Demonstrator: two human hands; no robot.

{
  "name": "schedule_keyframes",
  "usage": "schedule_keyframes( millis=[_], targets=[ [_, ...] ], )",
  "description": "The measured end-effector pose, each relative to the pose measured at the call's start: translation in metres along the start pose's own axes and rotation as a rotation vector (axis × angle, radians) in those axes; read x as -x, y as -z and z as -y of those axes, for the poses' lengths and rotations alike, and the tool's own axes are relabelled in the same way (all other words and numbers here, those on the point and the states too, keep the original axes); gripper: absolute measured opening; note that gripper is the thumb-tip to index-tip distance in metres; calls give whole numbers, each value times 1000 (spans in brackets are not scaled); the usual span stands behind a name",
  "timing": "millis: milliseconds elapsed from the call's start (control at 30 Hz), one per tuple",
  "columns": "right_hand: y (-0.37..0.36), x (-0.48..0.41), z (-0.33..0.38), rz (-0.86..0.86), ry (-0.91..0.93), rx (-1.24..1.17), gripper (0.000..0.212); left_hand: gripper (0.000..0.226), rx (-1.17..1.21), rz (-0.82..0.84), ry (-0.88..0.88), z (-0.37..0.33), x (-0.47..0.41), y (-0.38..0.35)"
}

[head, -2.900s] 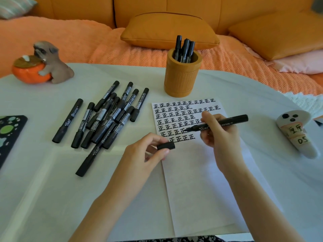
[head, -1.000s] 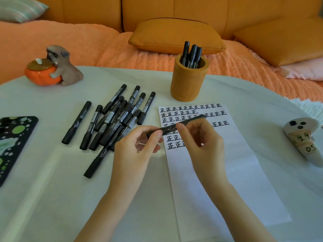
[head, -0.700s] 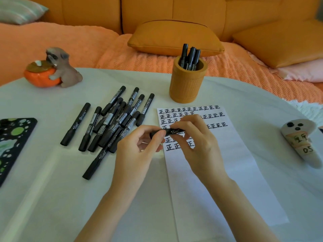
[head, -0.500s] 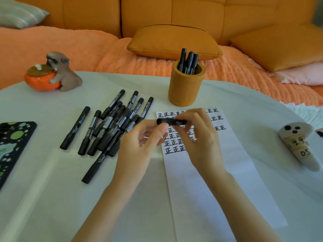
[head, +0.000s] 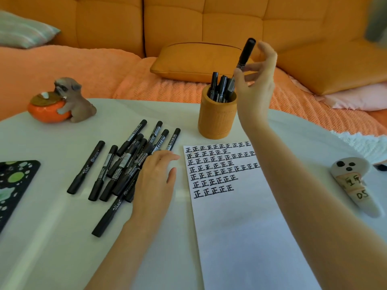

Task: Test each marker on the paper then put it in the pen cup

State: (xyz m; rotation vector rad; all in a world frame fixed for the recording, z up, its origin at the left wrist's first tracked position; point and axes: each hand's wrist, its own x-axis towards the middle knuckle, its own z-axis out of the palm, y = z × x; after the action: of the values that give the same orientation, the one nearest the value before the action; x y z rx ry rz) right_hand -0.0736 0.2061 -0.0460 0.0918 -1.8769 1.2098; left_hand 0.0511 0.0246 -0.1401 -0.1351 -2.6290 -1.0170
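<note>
My right hand is raised over the orange pen cup and pinches a capped black marker between thumb and fingertips. The marker stands nearly upright, its lower end at the cup's mouth among several markers standing inside. The white paper lies in front of the cup, with rows of black test marks across its upper part. Left of the paper lies a pile of several black markers. My left hand rests over the pile's right side with straight fingers.
A dog figurine hugging an orange pot stands at the back left. A black spotted pad lies at the left edge. A white ghost-shaped object lies at the right. An orange sofa with cushions is behind the table.
Both hands pushed the cap onto the marker over the paper. My right hand then lifted the marker up to the cup, and my left hand moved left onto the marker pile.
</note>
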Motion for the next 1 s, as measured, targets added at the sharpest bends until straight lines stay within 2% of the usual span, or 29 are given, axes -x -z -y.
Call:
schedule_keyframes(
  millis=[100,267,500,833,1000],
  targets=[
    [-8,5,-12,77,15,158,67,33,-47,49,27,1,-3,-3],
    [-11,13,-28,257,43,308,59,37,-122,88,59,2,-8,-6],
    [-14,10,-33,253,86,393,54,22,-107,34,65,3,-7,-10],
    [-24,-3,-22,392,-11,277,48,21,-49,-34,101,2,-7,-11],
    [-21,-8,-27,398,-46,251,49,23,-25,-33,122,1,-6,-9]
  ],
)
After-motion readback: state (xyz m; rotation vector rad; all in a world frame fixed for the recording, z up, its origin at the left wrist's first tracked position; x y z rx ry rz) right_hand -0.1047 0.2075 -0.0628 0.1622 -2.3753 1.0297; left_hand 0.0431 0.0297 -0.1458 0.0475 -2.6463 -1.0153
